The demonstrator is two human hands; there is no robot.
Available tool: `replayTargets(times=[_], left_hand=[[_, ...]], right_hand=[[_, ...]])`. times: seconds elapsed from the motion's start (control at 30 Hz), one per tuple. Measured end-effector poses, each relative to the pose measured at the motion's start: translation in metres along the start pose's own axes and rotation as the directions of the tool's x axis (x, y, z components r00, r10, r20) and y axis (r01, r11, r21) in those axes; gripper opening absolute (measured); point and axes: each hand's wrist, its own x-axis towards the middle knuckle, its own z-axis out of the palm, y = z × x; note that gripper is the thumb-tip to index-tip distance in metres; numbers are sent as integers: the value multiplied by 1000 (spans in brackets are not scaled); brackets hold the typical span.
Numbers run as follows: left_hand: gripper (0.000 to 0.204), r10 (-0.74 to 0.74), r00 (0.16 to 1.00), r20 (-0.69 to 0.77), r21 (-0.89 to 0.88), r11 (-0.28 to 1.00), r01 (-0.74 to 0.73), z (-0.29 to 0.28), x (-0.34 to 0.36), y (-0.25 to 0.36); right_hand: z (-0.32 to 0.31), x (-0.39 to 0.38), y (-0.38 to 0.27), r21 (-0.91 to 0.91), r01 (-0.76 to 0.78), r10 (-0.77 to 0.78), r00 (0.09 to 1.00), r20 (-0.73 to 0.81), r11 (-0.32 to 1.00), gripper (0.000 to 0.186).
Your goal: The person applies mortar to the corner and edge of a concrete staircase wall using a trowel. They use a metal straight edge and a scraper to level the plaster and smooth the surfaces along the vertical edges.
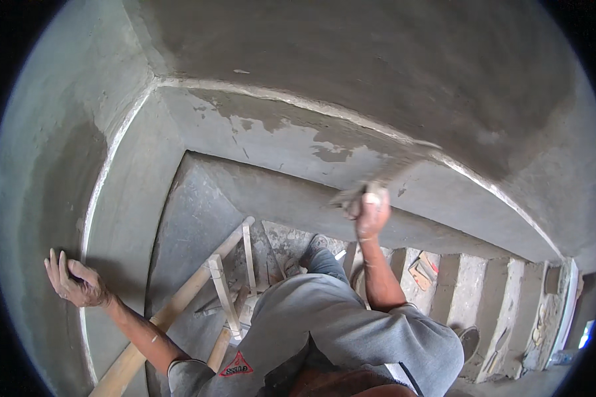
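My right hand [371, 217] grips a motion-blurred trowel [347, 197] by the handle, held up toward the grey plastered band [285, 126] and the long whitish edge line [338, 112] above it. Its blade is smeared, so I cannot tell whether it touches the plaster. At the left, my left hand [74, 281] is raised against or just beside the plastered wall [46, 198], near another pale vertical line, with its fingers apart and slightly bent, holding nothing. Damp darker patches mottle the plaster on the band and walls.
A wooden ladder [225, 245] leans diagonally below me, beside my left arm. Concrete stairs [483, 298] descend along the right, with orange-edged flat objects [422, 270] lying on one step and a dark bucket-like container [467, 341] by my right side. My shoe [316, 243] shows below.
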Motion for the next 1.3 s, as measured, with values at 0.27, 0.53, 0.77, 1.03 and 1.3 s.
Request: replayTargets(times=[0.27, 0.53, 0.77, 1.03, 1.3], left_hand=[[16, 1, 1000, 12, 38, 999, -2, 5, 3, 4], [15, -33, 999, -14, 4, 999, 33, 3, 2, 3], [16, -19, 1000, -6, 48, 999, 19, 6, 3, 5], [16, -29, 1000, 10, 30, 999, 29, 4, 0, 1], [15, -11, 1000, 7, 70, 998, 11, 4, 0, -1]], right_hand=[[25, 23, 7, -280, 70, -15, 981, 191, 958, 26], [72, 13, 25, -141, 130, -94, 967, 238, 981, 19], [75, 16, 38, -344, 63, 8, 980, 201, 937, 31], [58, 15, -7, -487, 200, -214, 976, 28, 850, 30], [-9, -5, 3, 397, -111, 155, 985, -79, 911, 20]])
